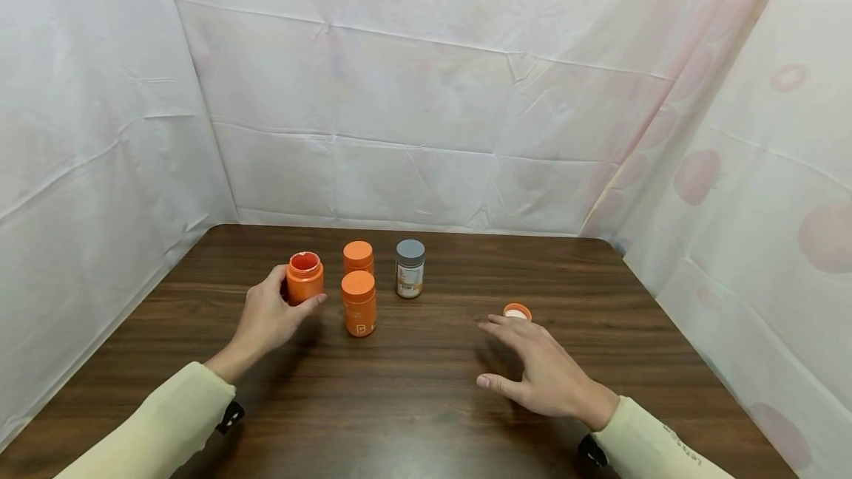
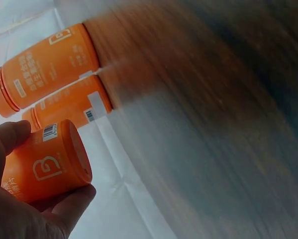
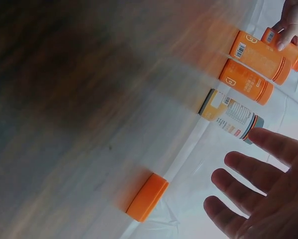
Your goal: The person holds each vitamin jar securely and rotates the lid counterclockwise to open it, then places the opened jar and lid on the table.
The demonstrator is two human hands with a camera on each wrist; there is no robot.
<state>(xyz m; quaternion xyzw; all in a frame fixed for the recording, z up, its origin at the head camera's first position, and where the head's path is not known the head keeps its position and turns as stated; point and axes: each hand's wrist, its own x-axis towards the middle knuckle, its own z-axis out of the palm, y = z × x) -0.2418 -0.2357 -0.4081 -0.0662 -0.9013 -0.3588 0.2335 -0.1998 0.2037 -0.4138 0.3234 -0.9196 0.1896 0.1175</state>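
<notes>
My left hand [image 1: 265, 315] grips an uncapped orange bottle [image 1: 305, 285] round its body, thumb on the near side. In the left wrist view the bottle's base [image 2: 78, 152] shows, raised off the table. Just right of it two capped orange bottles stand upright, the front one [image 1: 360, 309] partly hiding the rear one [image 1: 358, 253]. On the right my right hand [image 1: 544, 372] hovers with fingers spread and holds nothing. An orange cap [image 1: 518, 307] with a white inside lies on the table just beyond its fingers, partly covered by them in the head view.
A clear bottle with a grey lid [image 1: 410, 272] stands behind and right of the orange bottles. The dark wood table [image 1: 426, 405] is bordered at the back and sides by white sheeting [image 1: 426, 94].
</notes>
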